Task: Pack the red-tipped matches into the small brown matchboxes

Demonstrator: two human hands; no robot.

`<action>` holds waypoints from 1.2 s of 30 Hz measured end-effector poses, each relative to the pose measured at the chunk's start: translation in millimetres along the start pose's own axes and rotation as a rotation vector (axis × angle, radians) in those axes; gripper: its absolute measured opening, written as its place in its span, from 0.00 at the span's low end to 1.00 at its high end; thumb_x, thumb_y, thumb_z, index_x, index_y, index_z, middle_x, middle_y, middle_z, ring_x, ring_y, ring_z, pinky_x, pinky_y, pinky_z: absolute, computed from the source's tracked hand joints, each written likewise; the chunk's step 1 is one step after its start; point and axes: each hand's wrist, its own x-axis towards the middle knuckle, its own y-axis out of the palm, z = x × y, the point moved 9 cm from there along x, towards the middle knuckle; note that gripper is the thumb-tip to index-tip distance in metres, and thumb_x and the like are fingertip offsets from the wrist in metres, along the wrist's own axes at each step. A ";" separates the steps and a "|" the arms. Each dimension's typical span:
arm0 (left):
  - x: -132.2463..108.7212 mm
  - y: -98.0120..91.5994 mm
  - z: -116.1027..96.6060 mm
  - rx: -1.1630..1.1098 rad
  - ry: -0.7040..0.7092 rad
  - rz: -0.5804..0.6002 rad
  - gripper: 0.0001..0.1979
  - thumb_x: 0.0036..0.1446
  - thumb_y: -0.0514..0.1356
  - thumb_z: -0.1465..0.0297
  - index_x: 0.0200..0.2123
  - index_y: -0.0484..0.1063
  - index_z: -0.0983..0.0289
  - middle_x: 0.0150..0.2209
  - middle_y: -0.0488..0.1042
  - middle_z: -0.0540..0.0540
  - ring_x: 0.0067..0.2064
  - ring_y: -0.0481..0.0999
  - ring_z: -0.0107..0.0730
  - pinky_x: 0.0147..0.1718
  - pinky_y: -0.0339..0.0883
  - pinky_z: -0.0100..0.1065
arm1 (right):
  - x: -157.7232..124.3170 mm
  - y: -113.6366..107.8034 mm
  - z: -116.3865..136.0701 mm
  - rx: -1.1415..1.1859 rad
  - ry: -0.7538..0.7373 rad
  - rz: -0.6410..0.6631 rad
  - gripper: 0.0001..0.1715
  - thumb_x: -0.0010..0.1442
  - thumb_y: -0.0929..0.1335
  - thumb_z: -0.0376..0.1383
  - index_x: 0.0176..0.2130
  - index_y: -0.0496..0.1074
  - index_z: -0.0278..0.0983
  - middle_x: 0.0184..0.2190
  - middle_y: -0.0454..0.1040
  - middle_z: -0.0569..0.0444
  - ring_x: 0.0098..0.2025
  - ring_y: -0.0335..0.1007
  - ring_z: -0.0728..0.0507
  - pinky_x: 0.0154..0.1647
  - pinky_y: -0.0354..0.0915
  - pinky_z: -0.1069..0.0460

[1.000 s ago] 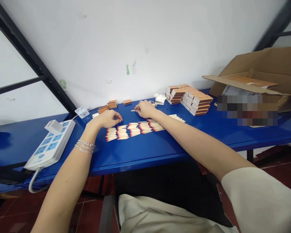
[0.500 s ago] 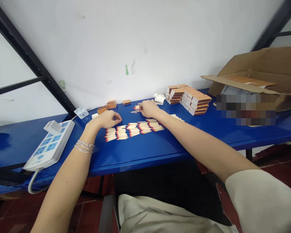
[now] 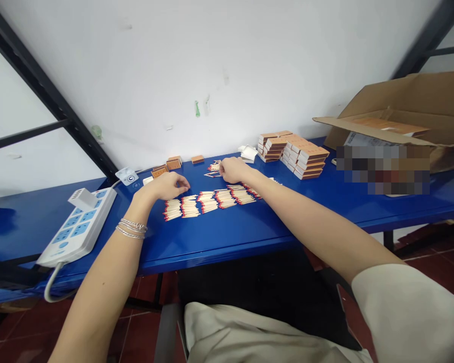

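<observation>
matches (image 3: pixel 214 165) were strewn in a loose pile on the blue table (image 3: pixel 219 237), just beside the right hand (image 3: pixel 235 170); whether any were pinched by it could not be told. the left hand (image 3: pixel 169 186) was held loosely curled near at least 5 match groups (image 3: pixel 209 202), its grip unclear. farther out, orange matchboxes (image 3: pixel 306 150) were stacked at right; 1 white power strip (image 3: pixel 79 227) was placed at left.

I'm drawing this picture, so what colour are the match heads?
The match heads are red, best seen in the head view.
</observation>
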 end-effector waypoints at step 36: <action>0.0 1.5 -2.2 -0.010 0.016 0.016 0.18 0.56 0.54 0.66 0.45 0.79 0.63 0.44 0.81 0.54 0.43 0.79 0.37 0.42 0.69 0.32 | 2.4 -4.0 -19.8 0.015 0.023 0.074 0.19 0.53 0.67 0.25 0.42 0.79 0.40 0.48 0.78 0.48 0.52 0.72 0.36 0.54 0.61 0.44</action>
